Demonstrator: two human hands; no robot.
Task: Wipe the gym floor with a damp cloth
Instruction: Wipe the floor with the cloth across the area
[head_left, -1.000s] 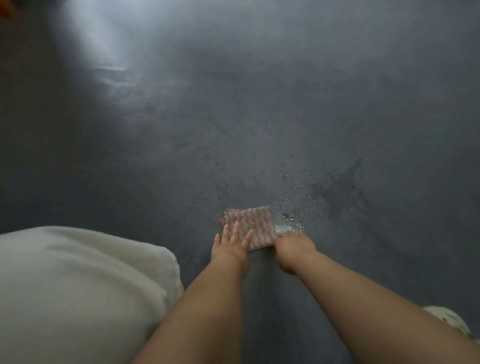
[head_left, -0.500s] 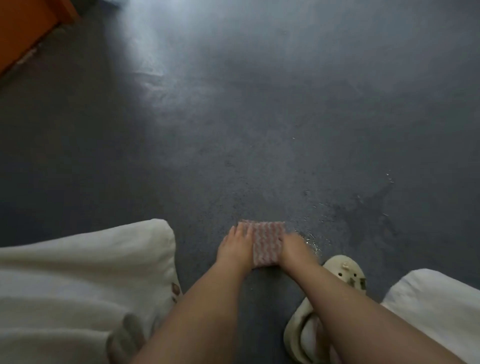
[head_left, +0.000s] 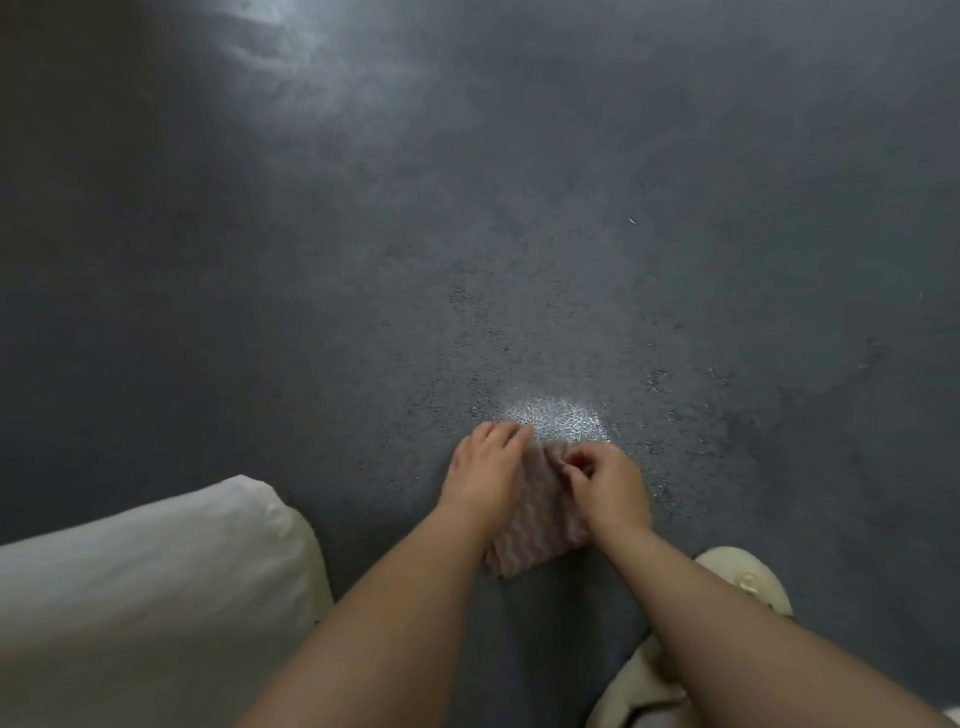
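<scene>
While the left hand (head_left: 485, 473) lies flat on the cloth (head_left: 535, 519), likely pinning it to the floor (head_left: 519, 260), the right hand (head_left: 610, 486) beside it pinches a fold, seemingly regathering it

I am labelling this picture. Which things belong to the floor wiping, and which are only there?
For the job: cloth, left hand, right hand, floor, wet patch.
Only there: shoe, white trouser leg.
</scene>
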